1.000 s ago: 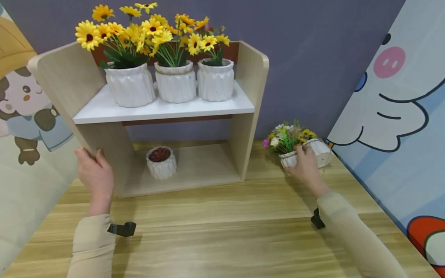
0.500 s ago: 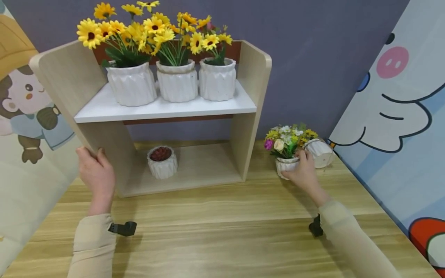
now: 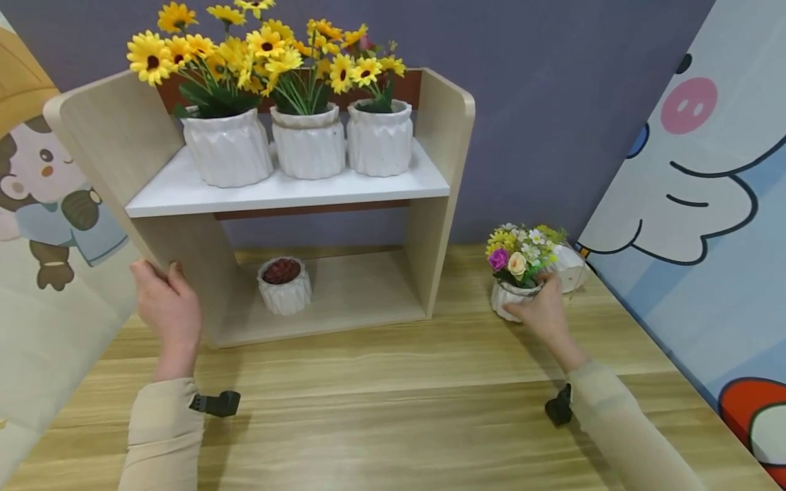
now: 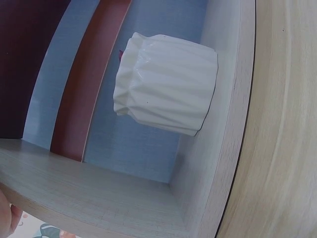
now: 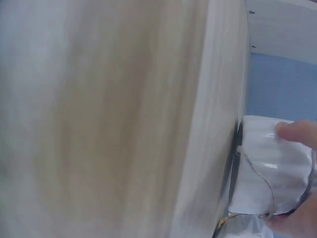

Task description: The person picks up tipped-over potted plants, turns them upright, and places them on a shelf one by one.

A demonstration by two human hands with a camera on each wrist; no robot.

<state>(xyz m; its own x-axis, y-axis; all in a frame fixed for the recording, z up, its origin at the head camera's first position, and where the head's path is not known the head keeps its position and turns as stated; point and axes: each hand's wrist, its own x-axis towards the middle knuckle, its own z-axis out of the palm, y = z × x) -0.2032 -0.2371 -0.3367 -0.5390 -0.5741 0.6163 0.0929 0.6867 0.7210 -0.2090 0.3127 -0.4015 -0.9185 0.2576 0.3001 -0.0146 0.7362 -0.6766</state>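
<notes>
Pointing upward, gripped flowerpot [image 3: 508, 299], axis near-vertical.

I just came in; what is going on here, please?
A person's right hand grips a white pot of mixed flowers beside the shelf; another white pot is partly hidden behind. The left hand holds the shelf by its side. Three flower pots stand on the upper board, and a small pot with dark red contents stands on the lower board.

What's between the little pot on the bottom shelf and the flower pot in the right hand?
In the head view: bare bottom shelf, the side board, then bare table up to the flower pot.
</notes>
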